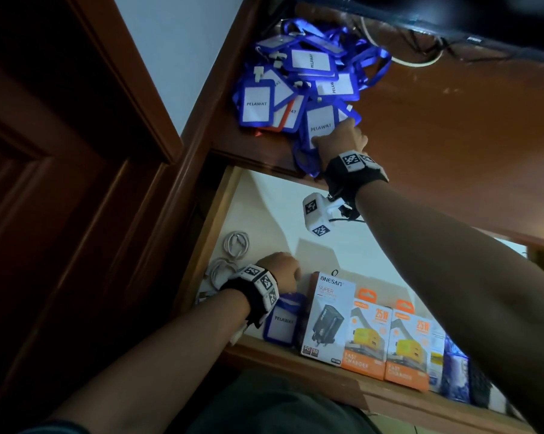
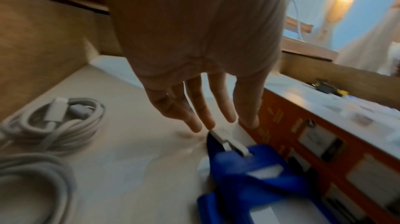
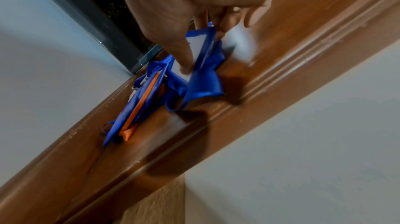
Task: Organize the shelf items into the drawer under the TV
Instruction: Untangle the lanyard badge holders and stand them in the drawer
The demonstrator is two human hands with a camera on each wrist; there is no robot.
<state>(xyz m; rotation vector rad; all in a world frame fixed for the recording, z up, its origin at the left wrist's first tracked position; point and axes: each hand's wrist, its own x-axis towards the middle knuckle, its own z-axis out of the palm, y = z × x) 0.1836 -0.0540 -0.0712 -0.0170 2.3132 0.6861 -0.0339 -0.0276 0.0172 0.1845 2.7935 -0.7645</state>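
Shelf (image 1: pixel 436 126): right hand (image 1: pixel 342 137) pinches upright badge (image 1: pixel 319 126); left hand (image 2: pixel 201 73) apparently spread.

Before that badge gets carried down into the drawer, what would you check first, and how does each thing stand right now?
1. Right hand grips a blue badge holder: ok.
2. Lanyard free of the badge pile: cannot tell.
3. Drawer open: ok.
4. Bare drawer floor for a drop spot: ok.
5. Left hand empty, fingers straight above the badge in the drawer: ok.
6. Charger boxes lined up along the front of the drawer: ok.
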